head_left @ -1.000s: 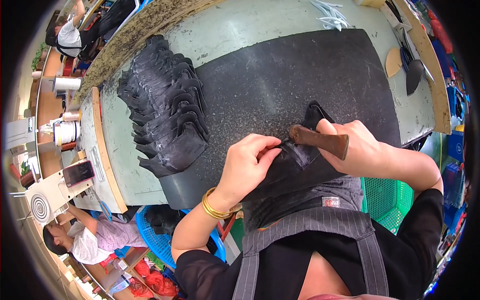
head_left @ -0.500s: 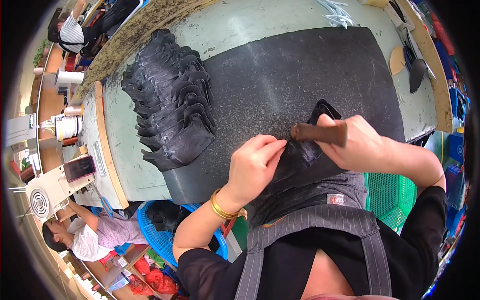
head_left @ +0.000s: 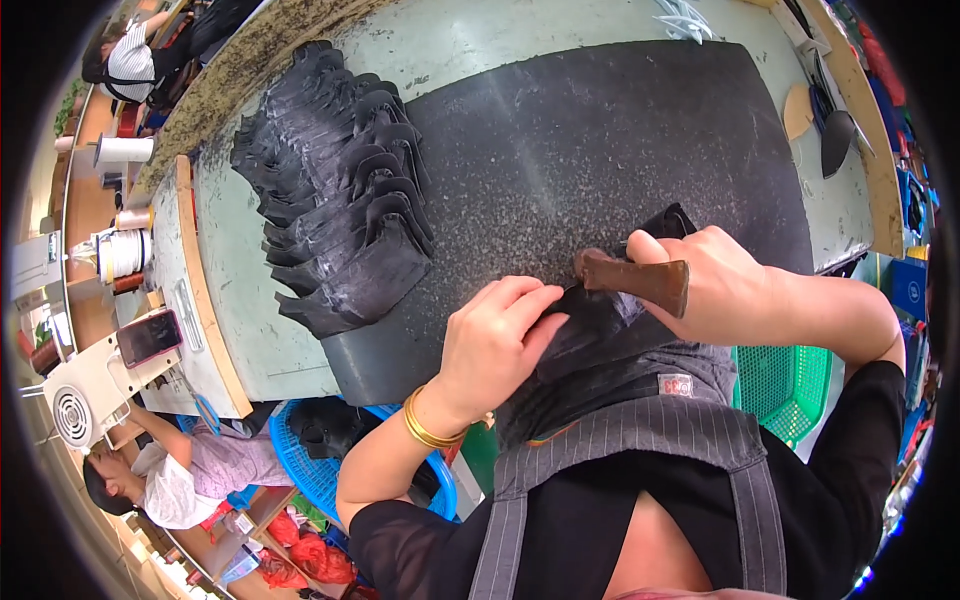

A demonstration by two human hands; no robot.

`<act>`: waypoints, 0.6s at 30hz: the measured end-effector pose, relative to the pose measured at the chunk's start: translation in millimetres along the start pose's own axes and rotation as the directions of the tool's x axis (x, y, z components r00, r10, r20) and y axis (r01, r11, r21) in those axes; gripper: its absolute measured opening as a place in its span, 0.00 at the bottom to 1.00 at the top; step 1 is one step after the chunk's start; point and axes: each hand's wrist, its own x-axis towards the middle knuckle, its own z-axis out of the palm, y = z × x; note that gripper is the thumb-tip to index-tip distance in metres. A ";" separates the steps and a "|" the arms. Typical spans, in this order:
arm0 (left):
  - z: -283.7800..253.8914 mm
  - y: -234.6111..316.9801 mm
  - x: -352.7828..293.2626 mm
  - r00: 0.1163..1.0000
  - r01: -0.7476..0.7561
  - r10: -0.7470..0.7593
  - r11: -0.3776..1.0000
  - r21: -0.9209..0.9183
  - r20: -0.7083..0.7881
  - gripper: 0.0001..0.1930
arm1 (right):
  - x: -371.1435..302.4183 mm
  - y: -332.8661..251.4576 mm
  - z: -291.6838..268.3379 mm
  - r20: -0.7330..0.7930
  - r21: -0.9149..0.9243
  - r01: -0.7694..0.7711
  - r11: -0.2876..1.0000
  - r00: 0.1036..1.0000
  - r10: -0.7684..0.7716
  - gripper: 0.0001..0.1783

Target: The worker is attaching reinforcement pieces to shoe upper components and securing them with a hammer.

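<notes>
My right hand [head_left: 735, 285] is closed round a hammer [head_left: 635, 281] with a brown, worn-looking head; its handle is mostly hidden by my fingers. Under the hammer, at the near edge of a black mat [head_left: 590, 130], lies a folded black leather piece [head_left: 575, 345]. My left hand [head_left: 490, 340], with a gold bangle at the wrist, pinches this piece's left edge between thumb and fingers. Part of the black material sticks up beyond my right hand. Left of the mat's middle, similar black leather pieces [head_left: 345, 190] lie overlapped in a long row.
A blue basket [head_left: 300, 470] with black pieces stands below the table's left side, a green basket [head_left: 785, 390] at its right. White strips [head_left: 683, 20] lie at the far edge. At left are a phone [head_left: 150, 338], thread spools [head_left: 122, 255] and a seated co-worker [head_left: 190, 475].
The hammer and my right hand have shifted only slightly. My left fingers have moved a little left and down along the leather's edge. The whole view has tilted slightly.
</notes>
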 end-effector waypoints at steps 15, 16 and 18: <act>-9.6 -13.5 -15.9 0.998 -0.050 0.050 0.999 -0.005 -0.025 0.08 | 9.9 -17.2 10.3 0.023 -0.044 0.055 0.998 0.998 -0.054 0.12; -12.6 -15.9 -16.5 0.999 0.037 -0.034 0.995 -0.093 0.024 0.07 | 12.3 -17.6 7.5 0.026 -0.046 0.056 0.997 0.998 -0.055 0.12; -12.6 -14.3 -22.1 0.997 0.063 -0.058 0.994 -0.088 0.057 0.07 | 17.6 -19.9 -4.4 0.033 0.005 0.032 0.999 0.999 -0.033 0.12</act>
